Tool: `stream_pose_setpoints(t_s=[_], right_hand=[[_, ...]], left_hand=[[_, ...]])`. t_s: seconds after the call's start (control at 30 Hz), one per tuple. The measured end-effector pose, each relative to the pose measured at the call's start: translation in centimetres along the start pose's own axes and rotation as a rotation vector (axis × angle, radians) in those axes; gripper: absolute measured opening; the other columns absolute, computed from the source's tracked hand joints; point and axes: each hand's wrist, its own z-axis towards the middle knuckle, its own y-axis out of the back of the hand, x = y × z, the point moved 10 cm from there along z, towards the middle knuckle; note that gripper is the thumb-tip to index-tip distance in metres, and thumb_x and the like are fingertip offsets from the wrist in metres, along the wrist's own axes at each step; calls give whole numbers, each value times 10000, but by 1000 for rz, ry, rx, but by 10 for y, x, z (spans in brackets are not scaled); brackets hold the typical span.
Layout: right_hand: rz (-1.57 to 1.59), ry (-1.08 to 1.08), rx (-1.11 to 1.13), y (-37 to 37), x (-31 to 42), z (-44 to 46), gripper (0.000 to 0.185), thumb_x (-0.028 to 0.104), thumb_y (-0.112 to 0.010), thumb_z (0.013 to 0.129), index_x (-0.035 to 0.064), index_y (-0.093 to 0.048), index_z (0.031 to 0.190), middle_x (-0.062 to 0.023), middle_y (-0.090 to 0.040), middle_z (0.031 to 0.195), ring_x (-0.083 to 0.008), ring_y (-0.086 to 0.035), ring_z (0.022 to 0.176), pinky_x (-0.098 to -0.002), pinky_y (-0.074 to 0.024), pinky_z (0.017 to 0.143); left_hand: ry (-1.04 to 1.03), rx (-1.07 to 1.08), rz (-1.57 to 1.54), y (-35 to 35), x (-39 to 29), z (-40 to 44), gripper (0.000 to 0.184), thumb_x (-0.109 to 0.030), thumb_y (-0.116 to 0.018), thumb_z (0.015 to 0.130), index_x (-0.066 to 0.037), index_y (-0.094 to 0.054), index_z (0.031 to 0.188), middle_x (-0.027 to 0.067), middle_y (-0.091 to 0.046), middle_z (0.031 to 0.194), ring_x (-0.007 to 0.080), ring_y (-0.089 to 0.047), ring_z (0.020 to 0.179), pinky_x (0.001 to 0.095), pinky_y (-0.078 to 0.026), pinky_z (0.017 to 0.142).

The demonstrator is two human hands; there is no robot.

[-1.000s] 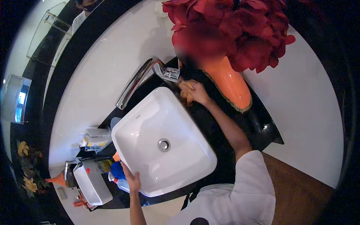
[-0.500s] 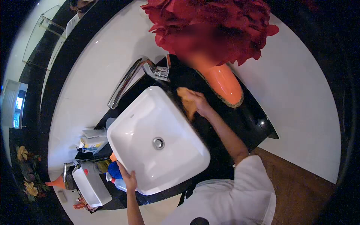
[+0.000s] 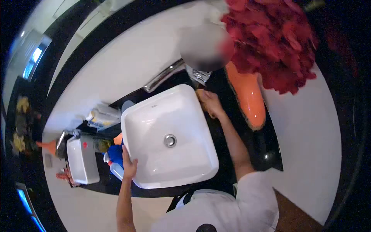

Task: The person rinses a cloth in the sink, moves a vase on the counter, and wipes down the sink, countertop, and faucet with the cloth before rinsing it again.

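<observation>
A white square sink (image 3: 185, 127) stands on the black countertop (image 3: 272, 150). At its left edge, my left hand (image 3: 130, 167) clasps the rim, thumb on the inner side and fingers along the outer wall. My right hand (image 3: 213, 103) is closed on an orange-yellow cloth (image 3: 200, 94), pressed to the counter between the sink and the orange vase (image 3: 253, 100). Part of the cloth is hidden under the hand. The chrome faucet (image 3: 164, 78) rises behind the sink, just beyond the right hand; a blur covers part of it.
Large red flowers (image 3: 274, 42) spread above the vase. Left of the sink are a blue bundle (image 3: 115, 154), a spray bottle (image 3: 116, 169) and a plastic container (image 3: 104, 116). Farther left sits a smaller white basin (image 3: 91, 162). A mirror (image 3: 58, 69) lines the far left.
The view has turned and shifted. My right hand has moved with the cloth along the sink's right side, closer to the faucet base. My left hand stays on the rim.
</observation>
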Motion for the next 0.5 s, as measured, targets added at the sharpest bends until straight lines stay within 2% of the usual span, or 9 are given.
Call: stream_pose_setpoints(t_s=[0.07, 0.13, 0.23, 0.27, 0.3, 0.37, 0.4, 0.43, 0.5], right_hand=[[-128, 103, -87, -1, 55, -28, 273, 153, -543, 852, 1, -593, 1073, -177, -591, 1034, -314, -538, 972, -361, -428, 891], [-424, 629, -39, -43, 155, -74, 306, 73, -573, 819, 20, -546, 1119, -166, -515, 1134, -328, -482, 1044, -388, -388, 930], [-665, 765, -13, -113, 179, -69, 421, 17, -600, 769, 13, -459, 1166, -175, -408, 1218, -361, -405, 1114, -429, -332, 964], [-766, 839, -3, -135, 173, -62, 425, 7, -565, 783, 1, -388, 1170, -243, -334, 1238, -432, -317, 1194, -467, -256, 1026], [-772, 838, 16, -150, 156, -53, 425, 7, -565, 783, 1, -388, 1170, -243, -334, 1238, -432, -317, 1194, -467, -256, 1026], [-988, 626, -309, -149, 108, -33, 383, -27, -534, 757, -18, -394, 1114, -257, -343, 1214, -449, -341, 1142, -497, -268, 992], [-891, 647, -494, -150, 103, -37, 360, -38, -502, 745, -25, -402, 1091, -269, -341, 1210, -449, -353, 1097, -507, -274, 962], [-831, 527, -596, -155, 78, -31, 390, -25, -494, 758, -34, -396, 1135, -269, -363, 1203, -426, -344, 1144, -491, -274, 979], [-664, 441, -597, -190, 44, -41, 371, 5, -462, 787, -50, -385, 1146, -319, -357, 1199, -461, -320, 1154, -500, -238, 1002]], left_hand=[[0, 38, 138, -4, 2, 0, 866, 30, -527, 679, 12, -75, 1418, 207, -144, 1470, 322, -166, 1358, 350, -137, 1101], [-25, 20, 195, -2, -3, 1, 868, 24, -531, 680, 12, -72, 1418, 213, -148, 1465, 330, -172, 1354, 354, -145, 1101], [19, 10, 189, 4, -7, -5, 870, 30, -526, 682, 9, -62, 1418, 221, -170, 1452, 341, -187, 1346, 362, -156, 1101], [19, 18, 175, 4, -10, -3, 868, 38, -521, 682, 10, -61, 1418, 224, -181, 1446, 343, -189, 1344, 362, -156, 1102], [18, 29, 163, 4, -12, -1, 866, 46, -517, 682, 11, -61, 1417, 228, -191, 1440, 346, -192, 1342, 363, -156, 1103], [29, 27, 159, 6, -9, -1, 863, 60, -515, 687, 3, -62, 1420, 234, -204, 1429, 349, -198, 1339, 361, -157, 1103], [8, 24, 147, 6, -8, -1, 862, 59, -518, 691, -3, -63, 1421, 236, -206, 1427, 351, -202, 1337, 361, -162, 1102], [-15, 17, 130, 4, -8, 0, 862, 59, -520, 695, -9, -64, 1423, 238, -209, 1424, 353, -205, 1336, 362, -167, 1101], [-40, 3, 99, 4, -7, 0, 858, 60, -519, 697, -12, -68, 1423, 238, -211, 1423, 356, -208, 1334, 361, -171, 1100]])
